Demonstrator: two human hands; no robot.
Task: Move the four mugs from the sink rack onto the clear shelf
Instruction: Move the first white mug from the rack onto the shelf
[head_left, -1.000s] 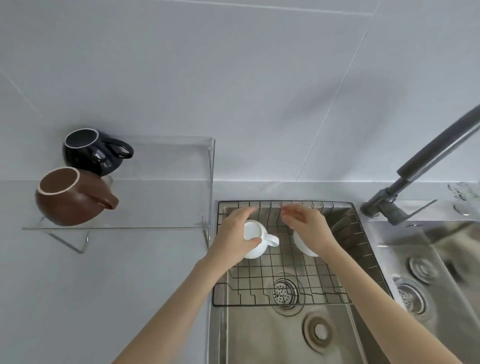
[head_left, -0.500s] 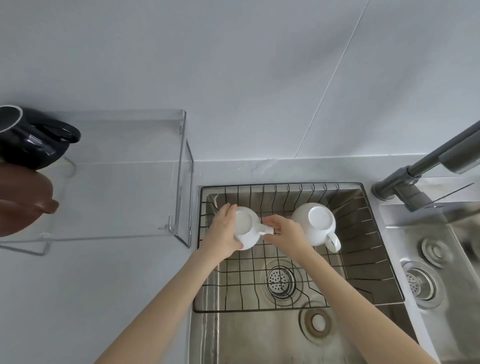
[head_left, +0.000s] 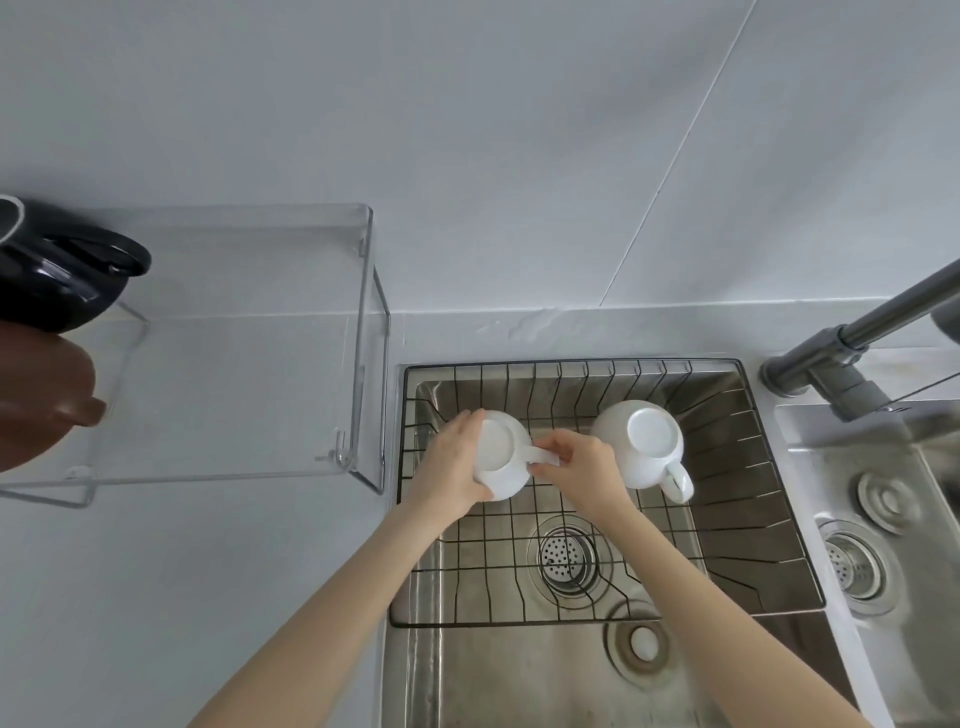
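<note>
Two white mugs are upside down in the black wire sink rack (head_left: 727, 519). My left hand (head_left: 452, 462) wraps the body of the left white mug (head_left: 501, 452), and my right hand (head_left: 582, 467) pinches that mug's handle. The right white mug (head_left: 647, 441) stands free beside my right hand, handle toward the front right. On the clear shelf (head_left: 249, 364) at the left a black mug (head_left: 57, 280) and a brown mug (head_left: 41, 400) are cut off by the frame's left edge.
The rack sits in a steel sink (head_left: 519, 670) with a round drain (head_left: 566, 558). A grey faucet (head_left: 852, 338) reaches in from the right above a second basin (head_left: 883, 519). A grey counter (head_left: 182, 597) and wall surround the shelf.
My right hand left the right mug and took the left mug's handle, uncovering the right mug. The view has shifted right, so the shelf mugs slid to the frame's left edge.
</note>
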